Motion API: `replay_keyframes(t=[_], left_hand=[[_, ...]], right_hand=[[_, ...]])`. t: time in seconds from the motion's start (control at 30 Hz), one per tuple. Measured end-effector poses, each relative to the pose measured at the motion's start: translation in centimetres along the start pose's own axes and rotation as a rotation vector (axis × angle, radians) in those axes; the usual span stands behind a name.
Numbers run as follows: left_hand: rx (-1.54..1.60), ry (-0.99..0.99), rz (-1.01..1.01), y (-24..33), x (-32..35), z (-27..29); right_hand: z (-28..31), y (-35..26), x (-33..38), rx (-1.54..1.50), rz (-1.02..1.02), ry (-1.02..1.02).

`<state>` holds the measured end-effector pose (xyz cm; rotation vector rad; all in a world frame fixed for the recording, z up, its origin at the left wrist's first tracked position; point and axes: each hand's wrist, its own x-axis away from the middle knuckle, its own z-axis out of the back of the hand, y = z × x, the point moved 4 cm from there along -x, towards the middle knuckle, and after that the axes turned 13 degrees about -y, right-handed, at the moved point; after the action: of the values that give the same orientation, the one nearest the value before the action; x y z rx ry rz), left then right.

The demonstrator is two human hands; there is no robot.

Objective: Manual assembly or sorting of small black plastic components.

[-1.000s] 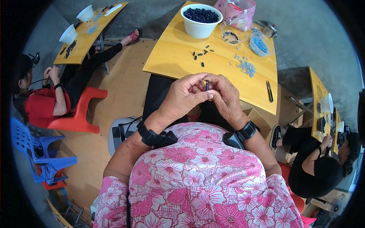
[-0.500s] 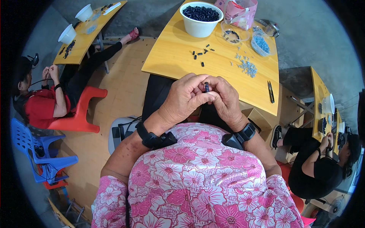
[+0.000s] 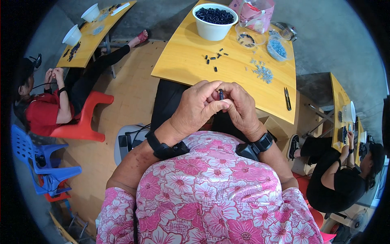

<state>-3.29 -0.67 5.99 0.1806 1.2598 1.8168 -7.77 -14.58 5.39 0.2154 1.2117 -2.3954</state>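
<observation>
Both my hands meet just off the near edge of the yellow table (image 3: pixel 183 53). My left hand (image 3: pixel 198 106) and my right hand (image 3: pixel 240 106) are closed, thumbs and fingers pinching one small black plastic part (image 3: pixel 221 94) between them. Only part of that piece shows; the fingertips cover the rest. Several similar black parts (image 3: pixel 212 59) lie loose on the table beyond my hands. To their right is a scattered pile of small clear-blue pieces (image 3: pixel 263 73). A pair of black thread snips (image 3: pixel 287 99) rests near the table's right edge.
At the back stand a white tub (image 3: pixel 214 30) full of black parts, a shallow clear dish (image 3: pixel 248 37), a clear bowl of blue pieces (image 3: pixel 278 49) and a pink bag (image 3: pixel 256 16). Co-workers sit left, near a red stool (image 3: pixel 87 118), and right. An open carton (image 3: pixel 273 127) is below the table.
My hands stay together on the black part with hardly any movement. The view has shifted slightly. At the right, a co-worker's hand has moved out toward the table there.
</observation>
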Motion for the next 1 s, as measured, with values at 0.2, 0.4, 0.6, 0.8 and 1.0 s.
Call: replay_keyframes(t=[0.2, 0.4, 0.6, 0.8, 1.0], left_hand=[[0.003, 0.021, -0.045, 0.4, 0.2, -0.1], [0.223, -0.033, 0.138, 0.4, -0.3, -0.3], [0.110, -0.057, 0.184, -2.0, -0.4, 0.6], [0.132, -0.136, 0.262, -3.8, -0.5, 0.7], [0.139, -0.066, 0.262, -4.2, 0.0, 0.4]], right_hand=[[0.2, -0.6, 0.4, 0.012, 0.001, 0.002], [3.1, -0.2, 1.1, 0.041, -0.110, 0.026], [11.5, 3.9, 10.6, -0.058, -0.468, 0.225], [11.6, 9.5, 23.4, 0.231, -0.882, 0.136], [9.4, 12.8, 27.4, 0.535, -0.882, 0.273]])
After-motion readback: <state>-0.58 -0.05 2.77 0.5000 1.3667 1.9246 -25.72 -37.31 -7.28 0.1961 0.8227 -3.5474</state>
